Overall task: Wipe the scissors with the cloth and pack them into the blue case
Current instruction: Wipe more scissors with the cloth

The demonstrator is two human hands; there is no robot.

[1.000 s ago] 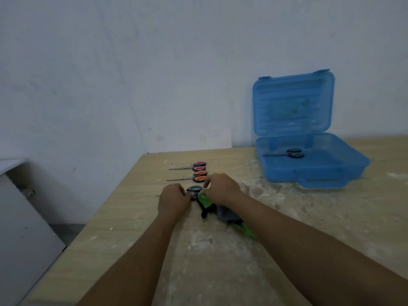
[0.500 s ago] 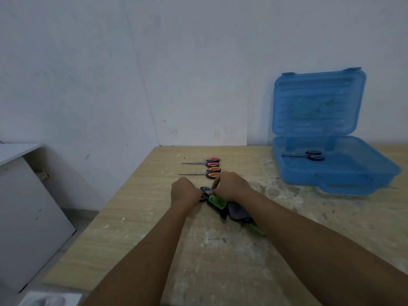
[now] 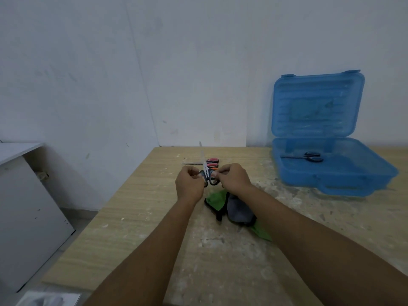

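Note:
Both hands hold one pair of scissors [image 3: 207, 173] upright above the table, blades pointing up and away. My left hand [image 3: 190, 184] grips its left handle loop and my right hand [image 3: 234, 178] grips the right loop. Behind them lie two more scissors, one with pink handles [image 3: 212, 160] and one with orange handles [image 3: 213, 165], partly hidden. A green and grey cloth [image 3: 231, 208] lies crumpled on the table just under my right wrist. The blue case [image 3: 331, 173] stands open at the right, with black-handled scissors [image 3: 309, 156] inside.
The wooden table [image 3: 136, 208] is smeared with white dust; its left edge drops off near a white cabinet [image 3: 24, 206]. A white wall stands close behind the table. The case lid leans against that wall.
The scissors that lay on the table by the cloth have been lifted and turned upright between both hands. The cloth stays on the table, uncovered by my right hand.

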